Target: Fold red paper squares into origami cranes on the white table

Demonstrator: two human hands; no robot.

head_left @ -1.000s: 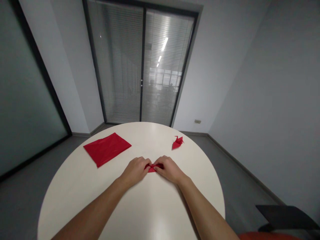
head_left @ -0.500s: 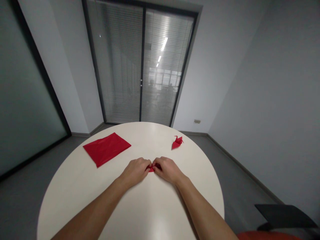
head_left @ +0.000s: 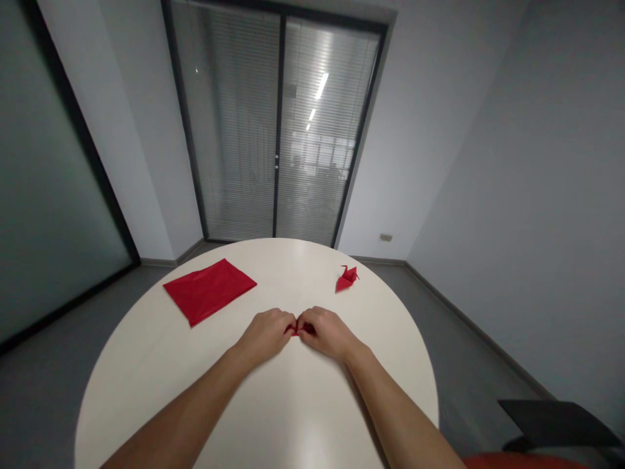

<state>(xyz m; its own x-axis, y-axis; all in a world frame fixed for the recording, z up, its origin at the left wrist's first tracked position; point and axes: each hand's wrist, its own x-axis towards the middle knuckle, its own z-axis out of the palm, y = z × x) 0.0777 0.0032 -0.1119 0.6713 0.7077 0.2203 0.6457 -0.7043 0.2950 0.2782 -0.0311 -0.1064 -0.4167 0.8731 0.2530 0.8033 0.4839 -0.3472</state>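
Note:
A small piece of red paper (head_left: 295, 334) shows between my fingertips over the middle of the table. My left hand (head_left: 269, 332) pinches it from the left, fingers curled. From the right, my right hand (head_left: 324, 331) pinches the same paper, its fingertips almost touching those of the left. Most of the paper is hidden behind my fingers, so its folded shape cannot be made out. Beyond my right hand sits a folded red paper crane (head_left: 347, 279). Further to the left lies a flat stack of red paper (head_left: 209, 291).
The round white table (head_left: 273, 417) stands before a glass door with blinds (head_left: 234, 130). At the lower right is a chair with a black armrest (head_left: 556, 420) and an orange-red seat (head_left: 527, 461). A grey wall (head_left: 547, 215) rises on the right.
Slightly less of the red paper shows between my fingertips now. My hands have stayed almost in place, and the crane and the flat red paper have not moved.

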